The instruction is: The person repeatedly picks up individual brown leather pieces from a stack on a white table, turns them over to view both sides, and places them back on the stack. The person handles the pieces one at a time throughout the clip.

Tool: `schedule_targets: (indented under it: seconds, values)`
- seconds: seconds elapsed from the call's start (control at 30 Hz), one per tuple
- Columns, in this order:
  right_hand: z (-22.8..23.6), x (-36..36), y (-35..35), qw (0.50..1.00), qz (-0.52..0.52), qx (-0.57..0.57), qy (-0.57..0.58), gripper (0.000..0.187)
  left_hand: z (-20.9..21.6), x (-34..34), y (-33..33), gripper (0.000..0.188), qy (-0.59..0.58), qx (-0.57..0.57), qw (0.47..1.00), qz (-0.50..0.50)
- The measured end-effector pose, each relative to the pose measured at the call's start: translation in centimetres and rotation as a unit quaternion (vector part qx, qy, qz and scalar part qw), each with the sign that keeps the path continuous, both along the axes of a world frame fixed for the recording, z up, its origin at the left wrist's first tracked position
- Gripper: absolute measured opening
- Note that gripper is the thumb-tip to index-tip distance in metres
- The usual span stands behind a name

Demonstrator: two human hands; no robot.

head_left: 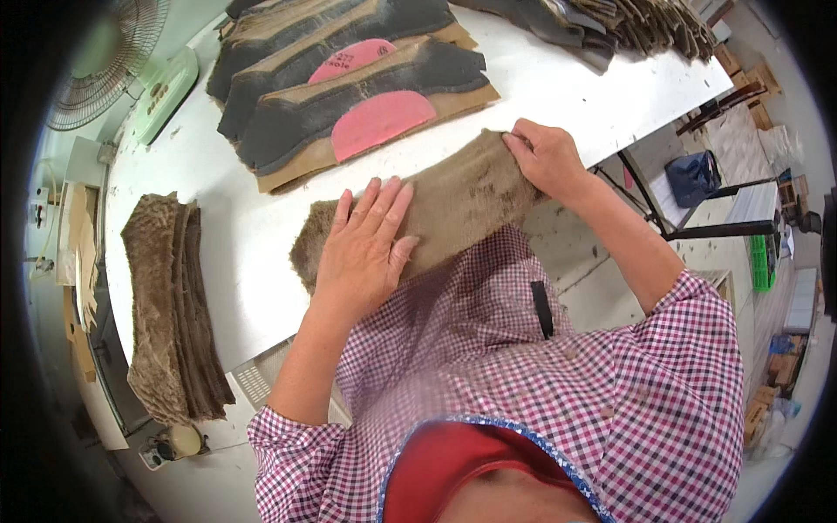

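Observation:
A long brown piece of fleecy material (462,209) lies across the near edge of the white table, its fuzzy pile showing at the left end. My left hand (370,235) rests flat on its left part with the fingers stretched out. At the far right corner, my right hand (549,159) pinches the piece's edge between thumb and bent fingers. Just beyond it, overlapping dark grey and tan pieces (296,131) lie in a row, with pink half-round patches (384,124) on them. What lies under the brown piece is hidden.
On the table's left edge stands a stack of brown furry pieces (166,305). More pieces (645,30) are piled at the far right of the white table (558,96). A green tray (167,96) and a fan (109,61) are far left. A dark blue bag (693,179) sits right, beyond the table.

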State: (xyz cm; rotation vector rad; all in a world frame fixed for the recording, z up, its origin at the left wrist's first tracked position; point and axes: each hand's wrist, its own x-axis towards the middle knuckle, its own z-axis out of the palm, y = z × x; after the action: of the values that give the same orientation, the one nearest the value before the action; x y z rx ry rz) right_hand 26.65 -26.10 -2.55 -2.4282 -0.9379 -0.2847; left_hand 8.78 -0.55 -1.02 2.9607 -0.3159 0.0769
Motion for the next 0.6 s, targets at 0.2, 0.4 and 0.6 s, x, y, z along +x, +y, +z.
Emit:
schedule_targets:
  seconds: [0.2,0.4,0.6]
  values:
    - [0.1,-0.5,-0.1,0.999,-0.017,0.003,0.039,0.012,-0.1,-0.1,0.0,0.055,0.009,0.011,1.000,-0.011]
    - [-0.1,-0.7,0.0,0.997,-0.071,0.017,0.006,0.010,0.5,1.0,-1.2,0.057,0.022,-0.051,0.998,-0.041]
    - [-1.0,0.2,-0.4,0.997,-0.078,0.011,0.019,0.008,-1.1,6.8,-8.0,0.059,-0.019,-0.076,0.989,-0.122]
